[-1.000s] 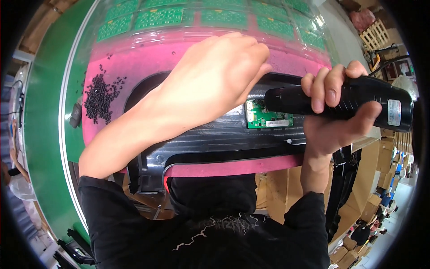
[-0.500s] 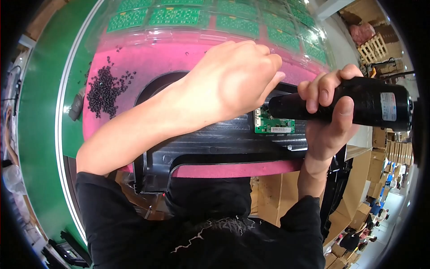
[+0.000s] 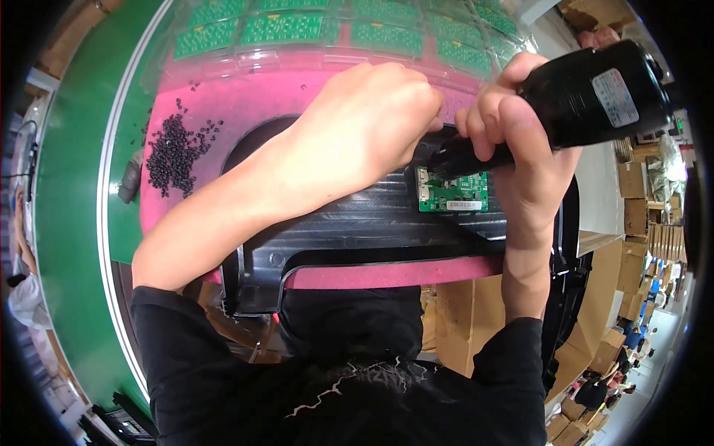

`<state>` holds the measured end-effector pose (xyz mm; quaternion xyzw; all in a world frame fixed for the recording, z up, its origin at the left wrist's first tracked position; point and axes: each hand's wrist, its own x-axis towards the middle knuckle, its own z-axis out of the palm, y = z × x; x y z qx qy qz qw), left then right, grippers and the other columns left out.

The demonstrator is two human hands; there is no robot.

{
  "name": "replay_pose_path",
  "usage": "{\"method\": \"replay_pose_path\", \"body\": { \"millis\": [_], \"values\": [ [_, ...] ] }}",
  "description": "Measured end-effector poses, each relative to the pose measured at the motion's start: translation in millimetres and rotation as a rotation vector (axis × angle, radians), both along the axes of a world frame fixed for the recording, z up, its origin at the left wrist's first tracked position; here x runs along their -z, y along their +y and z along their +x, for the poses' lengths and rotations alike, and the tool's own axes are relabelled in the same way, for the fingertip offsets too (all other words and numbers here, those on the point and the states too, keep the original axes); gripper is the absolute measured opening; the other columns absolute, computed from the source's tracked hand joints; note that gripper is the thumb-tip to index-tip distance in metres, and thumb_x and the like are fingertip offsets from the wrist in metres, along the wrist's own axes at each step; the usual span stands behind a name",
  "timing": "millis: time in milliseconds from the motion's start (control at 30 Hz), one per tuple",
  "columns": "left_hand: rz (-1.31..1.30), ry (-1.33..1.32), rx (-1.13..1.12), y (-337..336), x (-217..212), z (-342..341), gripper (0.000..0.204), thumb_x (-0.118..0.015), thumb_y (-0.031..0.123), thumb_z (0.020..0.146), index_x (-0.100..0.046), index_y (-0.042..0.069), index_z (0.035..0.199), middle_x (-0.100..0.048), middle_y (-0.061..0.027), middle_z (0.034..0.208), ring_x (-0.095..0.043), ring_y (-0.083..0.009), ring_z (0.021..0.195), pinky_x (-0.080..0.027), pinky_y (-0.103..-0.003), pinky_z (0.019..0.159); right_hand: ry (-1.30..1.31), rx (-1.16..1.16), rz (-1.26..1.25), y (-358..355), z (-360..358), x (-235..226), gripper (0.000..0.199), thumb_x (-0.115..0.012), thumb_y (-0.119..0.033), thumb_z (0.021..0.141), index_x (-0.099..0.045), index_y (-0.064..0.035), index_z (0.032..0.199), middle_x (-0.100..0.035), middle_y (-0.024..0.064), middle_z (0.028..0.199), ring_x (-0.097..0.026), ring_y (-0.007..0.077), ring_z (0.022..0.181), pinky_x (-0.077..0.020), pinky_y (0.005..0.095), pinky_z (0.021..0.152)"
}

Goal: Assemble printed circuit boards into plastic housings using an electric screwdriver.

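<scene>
Right hand (image 3: 529,156) moved higher, left hand (image 3: 378,123) curled

The handheld tool (image 3: 567,104) and ridged housing (image 3: 349,225) are showing glossy plastic, while the mat (image 3: 253,95) is looking matt.

The workbench (image 3: 82,186) is viewed closely from head height, facing down. The far right is seen bent, perhaps blurred.

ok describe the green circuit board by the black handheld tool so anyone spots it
On the pink mat lies a black plastic housing. Toward its right sits the green rectangular circuit board. Unlike green boards in the clear plastic tray, it shows a white label strip.
</scene>
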<state>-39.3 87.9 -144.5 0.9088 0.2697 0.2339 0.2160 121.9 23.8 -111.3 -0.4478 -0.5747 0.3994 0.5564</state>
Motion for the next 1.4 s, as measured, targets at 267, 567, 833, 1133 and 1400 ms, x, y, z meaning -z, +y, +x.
{"method": "replay_pose_path", "body": {
  "millis": [267, 567, 833, 1133, 1400],
  "values": [
    [-0.019, -0.063, 0.124, -1.0, 0.1, 2.3, 0.012, -0.069, 0.006, 0.074, -0.063, -0.003, 0.081, -0.062, -0.0146, 0.078, -0.059, -0.0338, 0.08, -0.047, -0.041, 0.071, 0.32, -0.109, 0.289, -15.0, 19.2, 11.2, 0.033, -0.062, -0.012, 0.085, -0.044, -0.0073, 0.112, -0.048, 0.0017, 0.069, -0.046, 0.0124, 0.05, -0.0425, 0.0296, 0.053],
    [-0.161, -0.197, 0.204, -6.6, -1.3, 12.0, 0.016, -0.073, 0.004, 0.07, -0.065, -0.003, 0.082, -0.064, -0.0127, 0.078, -0.06, -0.0297, 0.078, -0.047, -0.037, 0.072, 0.611, -0.06, 0.396, -29.6, 32.1, -7.4, 0.02, -0.059, -0.02, 0.085, -0.05, -0.0124, 0.1, -0.046, -0.0071, 0.07, -0.043, 0.0039, 0.057, -0.0368, 0.0245, 0.068],
    [-0.377, -0.165, 0.278, -4.4, -2.6, 14.7, 0.013, -0.072, 0.005, 0.074, -0.066, -0.003, 0.083, -0.066, -0.0112, 0.076, -0.062, -0.0271, 0.076, -0.048, -0.036, 0.072, 0.528, -0.253, 0.32, -33.8, 43.8, -8.1, 0.027, -0.06, -0.018, 0.085, -0.045, -0.011, 0.106, -0.046, -0.0051, 0.069, -0.045, 0.0061, 0.056, -0.0385, 0.0259, 0.066],
    [-0.196, -0.085, 0.126, -4.7, -5.0, 15.3, 0.024, -0.064, 0.018, 0.085, -0.061, -0.002, 0.073, -0.059, -0.0151, 0.068, -0.057, -0.033, 0.07, -0.044, -0.041, 0.066, 0.289, -0.186, 0.155, -35.2, 22.4, -0.9, 0.035, -0.066, -0.024, 0.083, -0.043, -0.0113, 0.107, -0.046, -0.0033, 0.064, -0.042, 0.0073, 0.045, -0.0385, 0.0246, 0.049],
    [-0.067, -0.148, 0.103, -11.5, -6.5, 8.8, 0.018, -0.058, 0.015, 0.087, -0.058, -0.001, 0.08, -0.058, -0.0167, 0.075, -0.056, -0.0362, 0.077, -0.043, -0.044, 0.069, 0.226, -0.264, 0.067, -34.7, 0.2, -6.4, 0.037, -0.072, -0.022, 0.079, -0.04, -0.0126, 0.094, -0.045, -0.0026, 0.063, -0.041, 0.0079, 0.045, -0.0375, 0.0259, 0.049]
  ]
}}
